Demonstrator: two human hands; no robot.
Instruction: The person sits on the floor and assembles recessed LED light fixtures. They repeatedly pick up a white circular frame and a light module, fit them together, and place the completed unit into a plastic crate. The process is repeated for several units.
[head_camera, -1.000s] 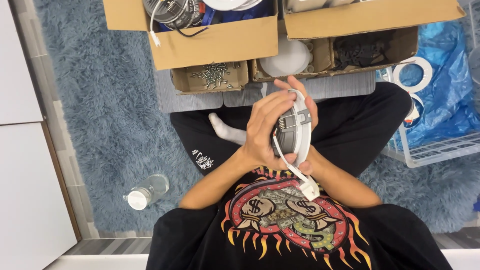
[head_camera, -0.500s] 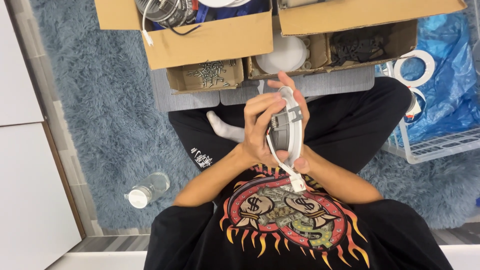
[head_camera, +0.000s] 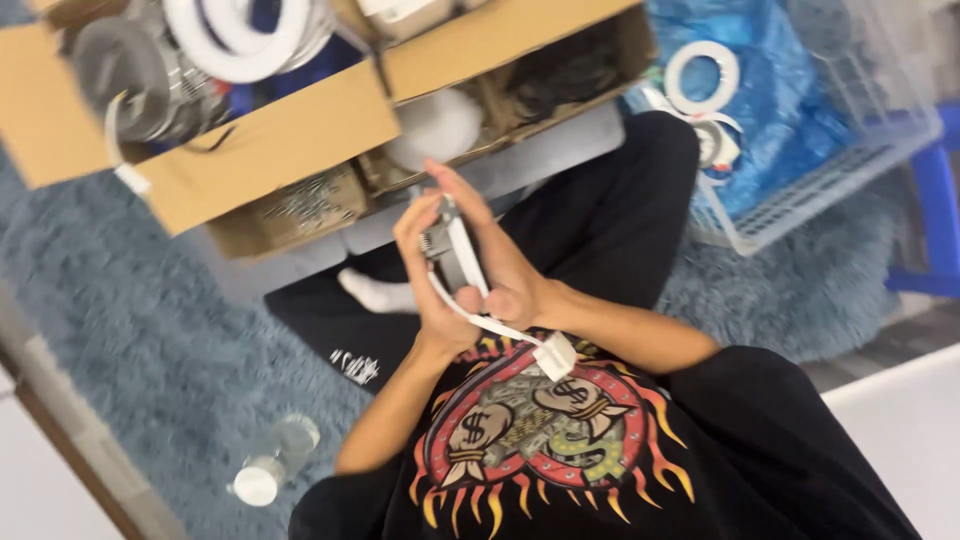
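Note:
I sit cross-legged on a blue-grey rug and hold a round white and grey light fixture (head_camera: 452, 255) edge-on in front of my chest. My left hand (head_camera: 428, 285) wraps its left side, fingers curled around the rim. My right hand (head_camera: 500, 270) presses flat against its right side. A white flat cable with a small white plug (head_camera: 553, 355) hangs from the fixture down over my printed black shirt.
An open cardboard box (head_camera: 270, 140) with more round fixtures stands ahead at the left. Smaller boxes (head_camera: 300, 205) hold screws and a white dome. A clear plastic basket (head_camera: 800, 190) with a blue bag and white rings is at the right. A plastic bottle (head_camera: 272, 462) lies on the rug at lower left.
The fixture has turned from nearly face-on to edge-on between my hands. The view has tilted and moved closer, so the boxes now slant across the top.

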